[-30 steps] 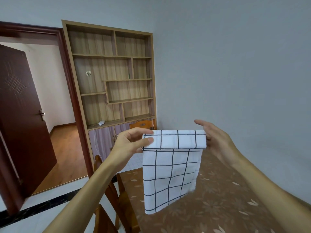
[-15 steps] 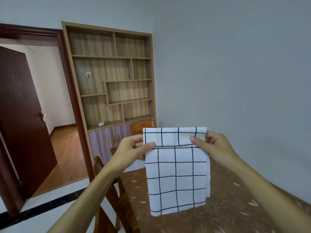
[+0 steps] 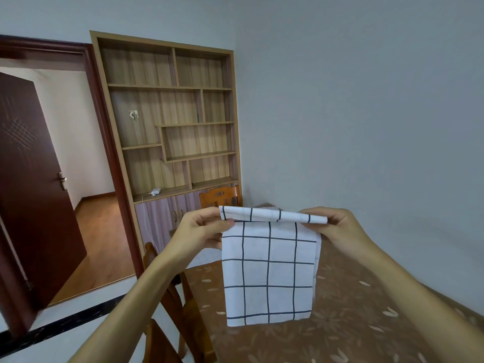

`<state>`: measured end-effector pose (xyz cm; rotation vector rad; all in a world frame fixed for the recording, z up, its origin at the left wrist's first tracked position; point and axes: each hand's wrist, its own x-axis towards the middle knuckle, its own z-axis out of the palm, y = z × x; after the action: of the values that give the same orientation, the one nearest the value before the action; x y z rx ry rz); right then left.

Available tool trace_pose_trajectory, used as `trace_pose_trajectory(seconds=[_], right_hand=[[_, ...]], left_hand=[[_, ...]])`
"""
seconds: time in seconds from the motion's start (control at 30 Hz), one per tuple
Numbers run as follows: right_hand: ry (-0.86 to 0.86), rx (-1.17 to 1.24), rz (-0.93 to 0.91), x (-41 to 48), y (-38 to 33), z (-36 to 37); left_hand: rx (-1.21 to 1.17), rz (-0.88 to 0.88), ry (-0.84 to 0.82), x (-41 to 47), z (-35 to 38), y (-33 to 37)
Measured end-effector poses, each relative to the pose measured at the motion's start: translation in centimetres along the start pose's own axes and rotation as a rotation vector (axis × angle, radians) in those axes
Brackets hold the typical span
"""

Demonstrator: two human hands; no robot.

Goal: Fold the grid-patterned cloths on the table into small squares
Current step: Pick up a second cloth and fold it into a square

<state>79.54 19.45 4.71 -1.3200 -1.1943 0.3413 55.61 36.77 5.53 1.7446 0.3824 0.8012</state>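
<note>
The grid-patterned cloth point(image 3: 268, 271), white with dark lines, hangs in the air in front of the person, above the near part of the tabletop point(image 3: 353, 323). Its top is turned over into a narrow band that runs between the two hands, and the rest drops straight down as a flat panel. A second layer of the same cloth shows along the panel's right edge. Whether the bottom hem touches the tabletop cannot be told.

The left grip point(image 3: 201, 229) pinches the cloth's upper left corner between thumb and curled fingers. The right grip point(image 3: 337, 226) pinches the upper right corner the same way, its fingers curled round the end of the band.

Behind the left grip, part of a second grid cloth point(image 3: 205, 258) lies on the tabletop, which wears a brown cover with a pale leaf pattern.

One wooden chair point(image 3: 180, 305) stands at the tabletop's left side, and another point(image 3: 220, 197) at its far end. Beyond them a wooden shelf unit point(image 3: 170, 113) fills the wall, with a small white charger point(image 3: 155, 191) on its lower ledge. Further left a dark brown door point(image 3: 28, 179) stands open.
</note>
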Motion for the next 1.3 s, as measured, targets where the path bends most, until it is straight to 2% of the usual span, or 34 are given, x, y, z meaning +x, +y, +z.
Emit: trace_pose_trajectory(seconds=[0.3,0.43,0.5,0.77,0.93,1.03,1.17,1.3], right_hand=[[-0.009,0.035,0.026,-0.1,0.6,-0.3],[-0.072,0.308,0.063,0.1,0.7,-0.3],[-0.101,0.369,0.081,0.1,0.6,-0.2],[-0.090,0.104,0.140,-0.8,0.6,0.3],[-0.026,0.112,0.123,-0.8,0.7,0.4],[0.009,0.163,0.118,-0.9,0.4,0.2],[0.047,0.199,0.117,-0.8,0.4,0.2],[-0.037,0.162,0.160,-0.8,0.4,-0.1]], left_hand=[[-0.157,-0.063,0.048,0.1,0.4,0.1],[-0.014,0.047,0.103,0.1,0.2,-0.4],[0.048,0.068,0.121,0.1,0.2,-0.5],[0.039,0.078,0.149,0.0,0.9,0.3],[-0.036,0.061,0.114,0.1,0.9,0.2],[-0.102,-0.015,0.085,0.1,1.3,0.1],[0.041,-0.058,-0.024,-0.2,2.1,-0.7],[0.103,0.007,0.035,-0.3,2.4,-1.1]])
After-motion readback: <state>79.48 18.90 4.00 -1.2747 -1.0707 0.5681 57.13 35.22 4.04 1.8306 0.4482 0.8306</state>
